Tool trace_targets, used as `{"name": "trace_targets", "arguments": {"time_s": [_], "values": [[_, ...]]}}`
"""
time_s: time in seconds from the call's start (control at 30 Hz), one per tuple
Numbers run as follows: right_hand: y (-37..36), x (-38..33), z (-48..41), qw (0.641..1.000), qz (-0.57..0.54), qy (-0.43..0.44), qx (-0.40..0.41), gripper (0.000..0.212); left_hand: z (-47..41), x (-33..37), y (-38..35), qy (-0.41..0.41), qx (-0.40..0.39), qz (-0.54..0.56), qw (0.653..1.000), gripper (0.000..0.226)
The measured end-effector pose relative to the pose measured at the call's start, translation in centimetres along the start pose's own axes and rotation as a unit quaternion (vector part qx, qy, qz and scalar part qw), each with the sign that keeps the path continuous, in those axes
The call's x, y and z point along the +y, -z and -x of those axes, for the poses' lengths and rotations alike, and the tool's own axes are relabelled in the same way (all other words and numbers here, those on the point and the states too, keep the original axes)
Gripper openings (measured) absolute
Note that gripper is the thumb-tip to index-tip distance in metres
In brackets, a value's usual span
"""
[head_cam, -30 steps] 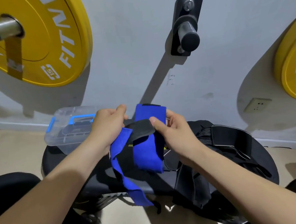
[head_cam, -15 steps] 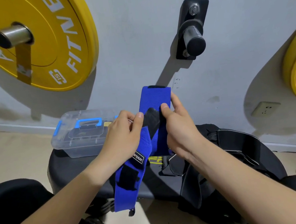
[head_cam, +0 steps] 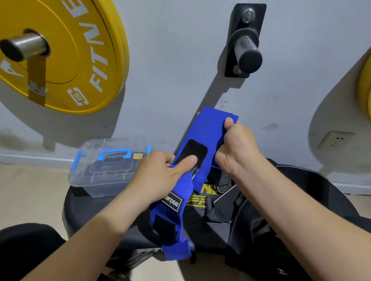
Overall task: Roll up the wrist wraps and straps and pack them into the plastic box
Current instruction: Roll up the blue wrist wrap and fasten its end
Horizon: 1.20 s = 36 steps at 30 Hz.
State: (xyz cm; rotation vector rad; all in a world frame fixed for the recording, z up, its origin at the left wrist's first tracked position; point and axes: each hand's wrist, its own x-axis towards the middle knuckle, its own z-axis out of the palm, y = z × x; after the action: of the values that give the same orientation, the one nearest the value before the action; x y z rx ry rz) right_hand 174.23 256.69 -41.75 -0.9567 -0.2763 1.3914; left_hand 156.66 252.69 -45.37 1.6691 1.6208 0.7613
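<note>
Both hands hold one blue wrist wrap (head_cam: 204, 133) in the air above the bench pad (head_cam: 79, 208). The left hand (head_cam: 159, 179), at seven o'clock from the wrap's middle, curls round the band with its thumb laid on the black hook patch (head_cam: 192, 151). The right hand (head_cam: 236, 153), at three o'clock, pinches the band near its top end. A loose tail (head_cam: 174, 240) hangs free toward six o'clock, past the pad's near edge.

No roll looks begun. If the tail twists while it is wound, the roll will probably come out lopsided and loose. The hook patch could also grab the fabric early and lock in a crooked turn.

At four o'clock lies a heap of black straps (head_cam: 241, 226). A dangling hook end that brushes it may snag and drag a strap along.

Farther off, at ten o'clock, the plastic box (head_cam: 97, 184) sits on the pad with its lid on. Opening it means freeing one hand, and a roll held in the other could spring open.

Beyond, on the wall, hangs a yellow plate (head_cam: 56, 51).
</note>
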Motion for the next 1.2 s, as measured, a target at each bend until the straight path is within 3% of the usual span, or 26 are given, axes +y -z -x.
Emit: {"name": "trace_targets", "arguments": {"time_s": [0.1, 0.2, 0.4, 0.53, 0.67, 0.83, 1.03, 1.13, 1.2], "values": [[0.1, -0.2, -0.1, 1.0, -0.002, 0.001, -0.021, 0.028, 0.3, 0.2, -0.1, 0.012, -0.017, 0.085, 0.996, 0.055], [0.1, -0.1, 0.9, 0.992, 0.102, -0.002, -0.079, 0.027, 0.2, 0.5, 0.0, -0.001, 0.023, 0.14, 0.99, 0.046], [-0.1, 0.5, 2.8, 0.916, 0.317, 0.065, -0.235, 0.023, -0.1, 1.3, 0.8, -0.018, 0.059, 0.233, 0.97, 0.018], [0.3, 1.2, 3.6, 0.869, 0.39, 0.127, -0.277, 0.024, 0.2, 1.4, 0.8, -0.024, 0.054, 0.314, 0.948, 0.019], [0.8, 1.9, 3.8, 0.842, 0.452, 0.135, -0.263, 0.041, 0.1, 1.8, 1.0, -0.007, 0.038, 0.377, 0.926, 0.032], [1.6, 2.2, 3.8, 0.868, 0.43, 0.08, -0.235, 0.025, -0.6, 1.7, 1.6, -0.013, 0.039, 0.299, 0.953, 0.049], [2.4, 1.5, 5.0, 0.848, 0.433, 0.019, -0.306, 0.041, -0.8, 2.2, 1.1, 0.129, -0.029, 0.42, 0.898, 0.034], [2.7, 2.7, 5.9, 0.884, 0.399, 0.013, -0.243, 0.034, -0.8, 2.4, 0.3, 0.096, -0.007, 0.4, 0.912, 0.023], [2.7, 3.1, 6.5, 0.918, 0.345, -0.034, -0.193, 0.037, -0.6, 2.7, 0.0, 0.062, 0.026, 0.372, 0.926, 0.013]]}}
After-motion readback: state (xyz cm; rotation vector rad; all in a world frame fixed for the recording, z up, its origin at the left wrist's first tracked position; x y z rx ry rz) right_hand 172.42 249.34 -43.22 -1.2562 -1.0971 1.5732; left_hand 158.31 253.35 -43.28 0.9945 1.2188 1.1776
